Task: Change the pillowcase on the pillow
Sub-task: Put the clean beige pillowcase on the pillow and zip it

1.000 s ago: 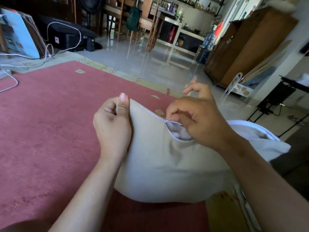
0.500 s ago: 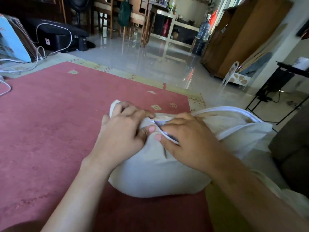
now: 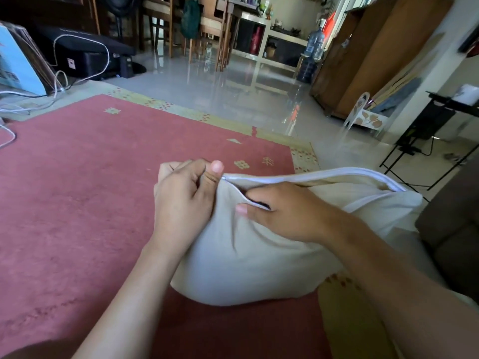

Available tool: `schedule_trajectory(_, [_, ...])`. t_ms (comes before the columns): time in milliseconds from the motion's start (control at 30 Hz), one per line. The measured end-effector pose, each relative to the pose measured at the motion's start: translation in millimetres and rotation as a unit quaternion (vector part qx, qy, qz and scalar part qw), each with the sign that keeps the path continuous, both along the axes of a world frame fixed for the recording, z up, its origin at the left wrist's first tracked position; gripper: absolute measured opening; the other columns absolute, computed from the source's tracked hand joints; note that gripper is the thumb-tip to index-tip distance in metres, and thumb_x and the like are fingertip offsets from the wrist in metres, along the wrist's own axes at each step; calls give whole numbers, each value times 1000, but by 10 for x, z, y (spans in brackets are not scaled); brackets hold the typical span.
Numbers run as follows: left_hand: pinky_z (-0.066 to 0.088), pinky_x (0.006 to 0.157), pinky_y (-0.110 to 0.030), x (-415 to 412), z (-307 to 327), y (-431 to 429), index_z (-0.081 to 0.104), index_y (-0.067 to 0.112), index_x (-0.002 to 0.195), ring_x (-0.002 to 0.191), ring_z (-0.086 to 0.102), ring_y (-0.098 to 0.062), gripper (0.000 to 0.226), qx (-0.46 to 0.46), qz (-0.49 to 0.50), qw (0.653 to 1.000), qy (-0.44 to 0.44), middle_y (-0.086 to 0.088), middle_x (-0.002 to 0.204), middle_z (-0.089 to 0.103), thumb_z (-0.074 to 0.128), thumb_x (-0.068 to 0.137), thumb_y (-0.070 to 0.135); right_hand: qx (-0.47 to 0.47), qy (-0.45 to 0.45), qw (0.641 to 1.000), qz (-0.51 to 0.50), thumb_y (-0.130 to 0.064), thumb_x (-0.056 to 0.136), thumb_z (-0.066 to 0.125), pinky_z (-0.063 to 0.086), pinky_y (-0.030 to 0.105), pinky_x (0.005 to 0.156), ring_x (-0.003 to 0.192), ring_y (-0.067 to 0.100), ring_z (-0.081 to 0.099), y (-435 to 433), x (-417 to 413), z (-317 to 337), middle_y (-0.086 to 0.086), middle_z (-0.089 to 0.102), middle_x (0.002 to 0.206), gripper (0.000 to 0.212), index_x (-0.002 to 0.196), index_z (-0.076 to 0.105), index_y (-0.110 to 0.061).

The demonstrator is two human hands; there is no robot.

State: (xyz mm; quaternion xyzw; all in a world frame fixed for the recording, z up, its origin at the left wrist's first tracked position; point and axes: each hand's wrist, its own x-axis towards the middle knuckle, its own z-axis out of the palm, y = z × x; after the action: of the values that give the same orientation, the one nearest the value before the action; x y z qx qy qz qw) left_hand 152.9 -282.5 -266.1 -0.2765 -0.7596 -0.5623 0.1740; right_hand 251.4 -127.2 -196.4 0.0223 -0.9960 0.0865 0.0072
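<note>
Centrally, the filled pillowcase (image 3: pixel 246 255) rests on the rug (image 3: pixel 77 203). The left hand (image 3: pixel 186 203) pinches its 9 o'clock corner and the right hand (image 3: pixel 293 211) grips the opening's edge. Hard opposing tugs could tear the zip (image 3: pixel 298 177).

Cream pillow (image 3: pixel 248 260) in zip case, zipper (image 3: pixel 298 177) open along top, standing on red rug (image 3: pixel 77 203).

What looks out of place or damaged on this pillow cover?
Nothing stands out. The pillowcase is unzipped along its top edge, as changing it requires, with no tear or stain showing; the red rug under it lies flat.
</note>
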Motion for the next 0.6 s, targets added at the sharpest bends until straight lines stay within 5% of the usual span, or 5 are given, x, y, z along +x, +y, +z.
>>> schedule_trajectory(100, [40, 79, -40, -11, -15, 16, 50, 23, 70, 87, 43, -20, 59, -11, 13, 1000, 22, 11, 74, 53, 27, 97, 71, -60, 41, 997, -15, -47, 96, 57, 46, 29, 70, 71, 9, 60, 84, 182, 124, -8, 64, 79, 22, 86, 64, -29])
schedule_trajectory(200, [44, 82, -46, 7, -13, 29, 52, 24, 73, 90, 40, -16, 61, -9, 15, 1000, 16, 11, 76, 53, 25, 94, 74, 113, 184, 976, -41, -53, 94, 52, 39, 35, 90, 78, -1, 62, 109, 423, 167, -18, 69, 79, 24, 84, 65, -36])
schedule_trajectory(267, [45, 83, -46, 10, 13, 22, 50, 36, 68, 89, 37, -11, 52, -7, 19, 1000, 7, 17, 73, 53, 26, 94, 74, 223, 230, 944, -81, -52, 92, 48, 29, 48, 99, 102, 4, 62, 96, 560, 155, -22, 70, 89, 26, 81, 65, -36])
schedule_trajectory(467, [46, 85, -47, 3, 17, 27, 56, 37, 77, 91, 37, -8, 52, -7, 27, 1000, -6, 21, 77, 58, 24, 93, 75, 175, 254, 949, -71, -65, 82, 54, 26, 63, 106, 147, 23, 17, 163, 787, -10, 3, 42, 148, 29, 82, 68, -39])
schedule_trajectory(600, [46, 87, -49, 16, 18, 25, 52, 32, 71, 88, 37, -6, 53, -13, 9, 1000, 8, 17, 73, 55, 27, 94, 73, 109, 271, 956, 13, -44, 95, 53, 40, 49, 100, 127, 19, 53, 407, 613, -53, -11, 67, 118, 28, 91, 72, -24])
